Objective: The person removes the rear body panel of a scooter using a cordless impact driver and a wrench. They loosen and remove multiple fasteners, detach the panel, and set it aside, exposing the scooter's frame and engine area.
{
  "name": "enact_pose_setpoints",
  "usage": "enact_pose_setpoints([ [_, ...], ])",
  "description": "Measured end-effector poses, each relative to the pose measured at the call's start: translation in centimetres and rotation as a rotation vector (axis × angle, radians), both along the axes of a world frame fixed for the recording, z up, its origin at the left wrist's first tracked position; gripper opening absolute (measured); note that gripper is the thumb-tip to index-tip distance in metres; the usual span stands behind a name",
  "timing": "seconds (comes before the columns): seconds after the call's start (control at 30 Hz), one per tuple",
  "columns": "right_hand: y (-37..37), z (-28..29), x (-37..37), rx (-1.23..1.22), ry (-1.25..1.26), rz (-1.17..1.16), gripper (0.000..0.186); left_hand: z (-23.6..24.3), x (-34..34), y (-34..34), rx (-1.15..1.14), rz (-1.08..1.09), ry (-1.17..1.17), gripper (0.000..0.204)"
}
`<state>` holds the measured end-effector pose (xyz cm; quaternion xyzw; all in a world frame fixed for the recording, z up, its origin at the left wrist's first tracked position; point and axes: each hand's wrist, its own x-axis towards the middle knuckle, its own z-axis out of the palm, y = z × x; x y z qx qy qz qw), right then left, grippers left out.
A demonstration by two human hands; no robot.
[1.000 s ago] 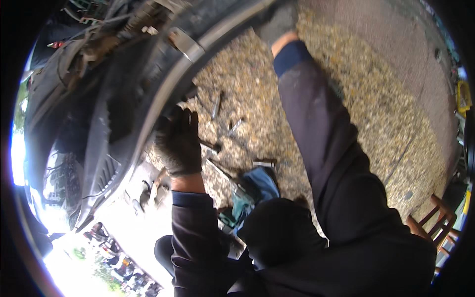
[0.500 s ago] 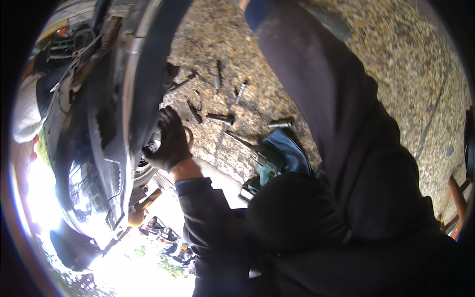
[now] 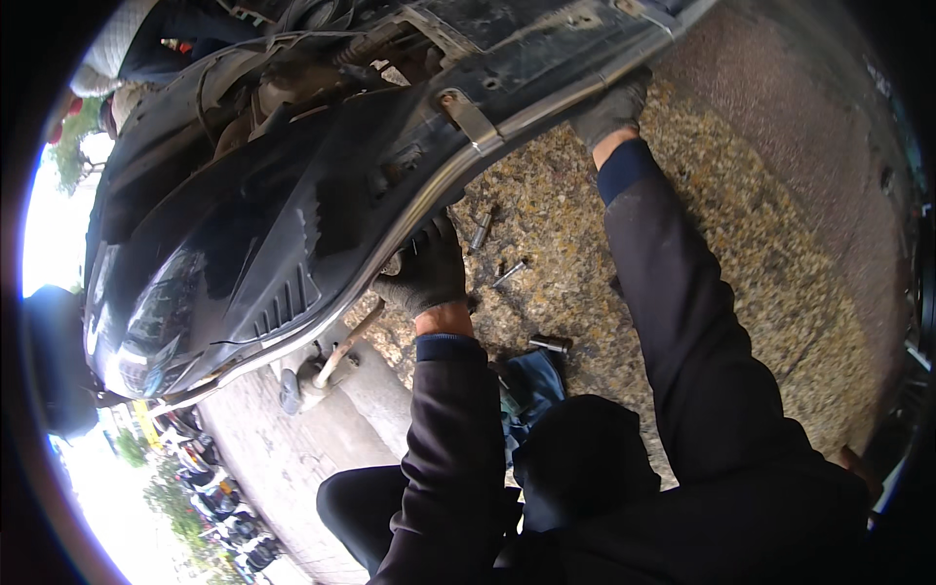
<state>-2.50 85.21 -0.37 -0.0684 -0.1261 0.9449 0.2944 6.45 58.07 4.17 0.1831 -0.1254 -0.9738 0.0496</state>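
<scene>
A dark scooter-like vehicle fills the upper left, with a glossy black body panel point(image 3: 244, 263) and a metal rail point(image 3: 429, 190) along its lower edge. My left hand point(image 3: 429, 268), in a dark glove, is closed around that edge near the middle of the panel. Farther off to the right, my right hand point(image 3: 614, 112), also gloved, grips the underside of the same rail; its fingertips are hidden behind it. On the ground between my arms lie a metal socket point(image 3: 481, 232), a thin metal bolt-like piece point(image 3: 510, 273) and a short metal cylinder point(image 3: 551, 343).
A blue cloth or pouch point(image 3: 534, 385) lies beside my knee point(image 3: 585, 463). Under the panel a brown curved bar point(image 3: 351, 341) sticks out. Someone in a light sleeve point(image 3: 122, 34) is at the far upper left. Several parked scooters point(image 3: 229, 497) line the lower left.
My view has swung, and the vehicle now slants across the upper left. My right hand has come into sight on the rail. The left still holds the panel's lower edge.
</scene>
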Motion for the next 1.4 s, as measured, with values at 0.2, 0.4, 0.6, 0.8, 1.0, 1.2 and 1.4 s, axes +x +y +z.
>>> enact_pose_setpoints([
  [0.2,0.2,2.0,1.5,0.05,-0.16,0.104,0.077,2.9,1.8,-3.2,-0.246,-0.11,-0.038,0.058],
  [0.4,0.7,1.2,2.1,0.071,-0.233,0.216,0.068,6.0,3.9,-8.3,-0.573,0.002,-0.091,0.062],
  [0.6,2.3,-0.3,1.9,0.099,-0.036,0.508,0.041,7.5,5.2,-13.3,-0.53,0.043,0.042,0.065],
  [0.8,0.3,2.8,4.9,0.256,-0.664,0.251,0.039,7.8,5.2,-16.8,-0.486,0.052,0.177,0.069],
  [1.0,-4.0,9.2,10.7,0.318,-0.881,0.318,0.032,8.9,4.7,-16.9,-0.35,-0.02,-0.042,0.061],
  [1.2,-4.2,15.3,15.7,0.648,-1.101,0.236,0.041,8.1,4.8,-17.9,-0.349,-0.125,0.054,0.059],
  [1.4,0.0,19.6,20.7,1.292,-1.243,0.35,0.048,7.2,6.0,-12.0,-0.219,-0.423,-0.047,0.047],
])
